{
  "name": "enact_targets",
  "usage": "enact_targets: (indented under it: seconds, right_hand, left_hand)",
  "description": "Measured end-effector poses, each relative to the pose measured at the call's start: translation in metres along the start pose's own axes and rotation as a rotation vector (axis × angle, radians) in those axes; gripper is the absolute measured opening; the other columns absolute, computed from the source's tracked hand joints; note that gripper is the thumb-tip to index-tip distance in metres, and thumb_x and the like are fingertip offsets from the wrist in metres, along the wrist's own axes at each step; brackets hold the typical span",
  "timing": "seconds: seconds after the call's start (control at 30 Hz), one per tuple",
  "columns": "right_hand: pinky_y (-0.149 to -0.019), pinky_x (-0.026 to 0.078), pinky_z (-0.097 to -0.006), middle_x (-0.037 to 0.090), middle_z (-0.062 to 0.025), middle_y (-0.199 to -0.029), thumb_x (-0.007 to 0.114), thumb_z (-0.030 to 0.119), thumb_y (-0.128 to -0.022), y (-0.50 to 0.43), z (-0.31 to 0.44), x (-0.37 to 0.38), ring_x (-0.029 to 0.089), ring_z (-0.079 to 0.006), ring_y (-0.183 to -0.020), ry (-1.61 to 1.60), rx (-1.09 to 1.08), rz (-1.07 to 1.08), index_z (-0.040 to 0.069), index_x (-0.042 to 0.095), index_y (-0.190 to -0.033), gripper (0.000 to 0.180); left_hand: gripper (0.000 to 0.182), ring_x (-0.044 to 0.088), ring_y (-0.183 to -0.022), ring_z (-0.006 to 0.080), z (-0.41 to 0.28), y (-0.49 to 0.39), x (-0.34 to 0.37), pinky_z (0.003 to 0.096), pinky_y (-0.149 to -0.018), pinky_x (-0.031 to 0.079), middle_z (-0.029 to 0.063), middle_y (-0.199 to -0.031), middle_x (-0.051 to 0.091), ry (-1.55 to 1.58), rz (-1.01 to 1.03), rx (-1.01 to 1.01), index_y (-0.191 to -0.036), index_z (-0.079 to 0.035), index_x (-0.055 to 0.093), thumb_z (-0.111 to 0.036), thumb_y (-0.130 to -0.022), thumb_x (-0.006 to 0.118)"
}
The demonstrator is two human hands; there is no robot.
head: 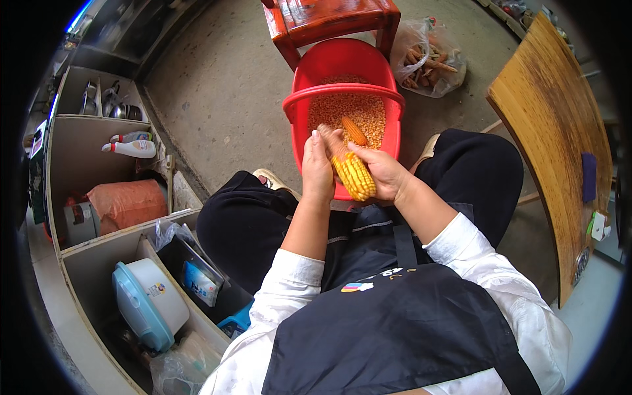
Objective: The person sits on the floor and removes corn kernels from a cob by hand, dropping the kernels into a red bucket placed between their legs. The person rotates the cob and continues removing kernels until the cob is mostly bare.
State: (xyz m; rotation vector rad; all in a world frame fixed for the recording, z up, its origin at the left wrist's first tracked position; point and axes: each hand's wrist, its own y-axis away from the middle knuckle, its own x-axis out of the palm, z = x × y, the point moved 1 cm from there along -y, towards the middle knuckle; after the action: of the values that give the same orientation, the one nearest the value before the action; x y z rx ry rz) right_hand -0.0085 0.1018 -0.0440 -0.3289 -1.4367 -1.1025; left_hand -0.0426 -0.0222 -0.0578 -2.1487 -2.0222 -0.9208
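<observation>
Between my hands is a partly shelled ear of dried corn (354,177), its lower part covered in yellow kernels and its upper part a bare cob. My right hand (382,170) is closed around the kernel-covered part. Along the other side, my left hand (317,168) presses against the cob, fingers extended and slightly blurred. Both hands are over the near end of a red plastic bucket (296,158) with a raised handle. Loose corn kernels (368,111) lie in it, and an orange corn ear or cob (354,131) rests on them.
A red wooden stool (331,19) stands at the bucket's far end. Beside it, a clear plastic bag (447,81) holds bare cobs. On the left are open shelves (94,123) with spray bottles and a lidded plastic container (160,296). A wooden tabletop (548,113) is on the right.
</observation>
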Motion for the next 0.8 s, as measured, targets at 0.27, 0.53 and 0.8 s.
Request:
enact_targets:
  seconds: [0.27,0.53,0.8]
  right_hand:
    - [-0.085,0.049,-0.0359,0.06,-0.0084,-0.104,0.049,0.021,-0.097,-0.014,0.015,-0.013,0.06,-0.0203,-0.094,0.018,-0.442,-0.173,0.004,0.055,-0.113,0.025]
    - [-0.082,0.05,-0.0308,0.059,-0.0069,-0.103,0.052,0.019,-0.095,-0.003,0.022,0.002,0.06,-0.0169,-0.094,0.234,-0.287,0.004,0.003,0.049,-0.118,0.027]
    - [-0.071,0.052,-0.0314,0.06,-0.0068,-0.089,0.055,0.018,-0.094,-0.026,-0.003,-0.036,0.062,-0.0171,-0.079,0.284,-0.288,-0.266,0.002,0.052,-0.105,0.019]
  left_hand:
    - [0.063,0.053,-0.108,0.0219,0.007,0.013,0.017,0.0312,-0.088,0.047,0.0161,-0.123,0.048,-0.234,0.134,-0.054,-0.138,-0.001,0.027,-0.024,-0.089,0.061]
    - [0.082,0.056,-0.065,0.0107,-0.027,0.029,0.023,0.0248,-0.052,0.047,0.0064,-0.091,0.058,-0.522,0.262,-0.127,-0.147,-0.007,0.013,-0.008,-0.083,0.064]
    - [0.081,0.061,-0.067,0.0172,0.014,0.03,0.006,0.0287,-0.057,0.049,0.0134,-0.089,0.062,-0.951,0.2,-0.074,-0.145,-0.008,0.022,-0.016,-0.078,0.066]
